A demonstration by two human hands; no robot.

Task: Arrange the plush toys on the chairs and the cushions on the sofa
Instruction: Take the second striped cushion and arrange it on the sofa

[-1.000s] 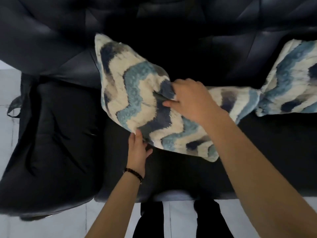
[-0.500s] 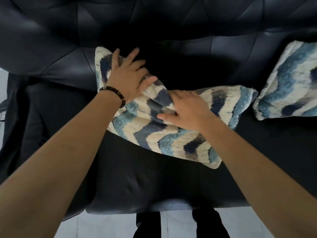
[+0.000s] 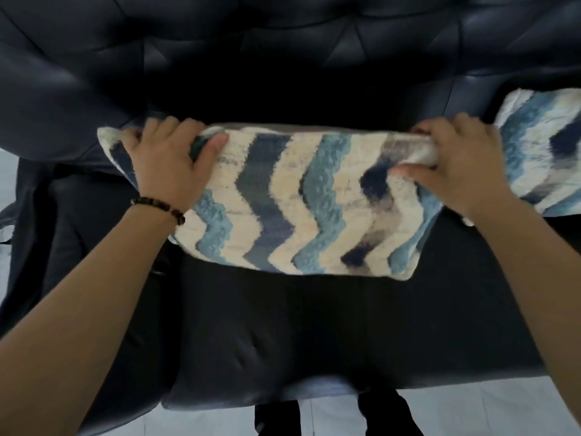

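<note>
While left grip (image 3: 169,162) and right grip (image 3: 456,165) clamp its upper edge, the blue-and-cream zigzag cushion (image 3: 298,199) sits on the sofa (image 3: 283,325).

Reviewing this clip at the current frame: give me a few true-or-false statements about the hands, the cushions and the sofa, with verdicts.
1. The left hand and the right hand both grip the upper edge of the zigzag cushion. True.
2. The bracelet is on the right wrist. False: it is on the left wrist.
3. A second cushion with a similar pattern lies at the right on the sofa. True.
4. A plush toy sits on the sofa seat. False: no toy is in view.
5. The zigzag cushion lies on the floor. False: it rests on the sofa seat, at the backrest.
</note>
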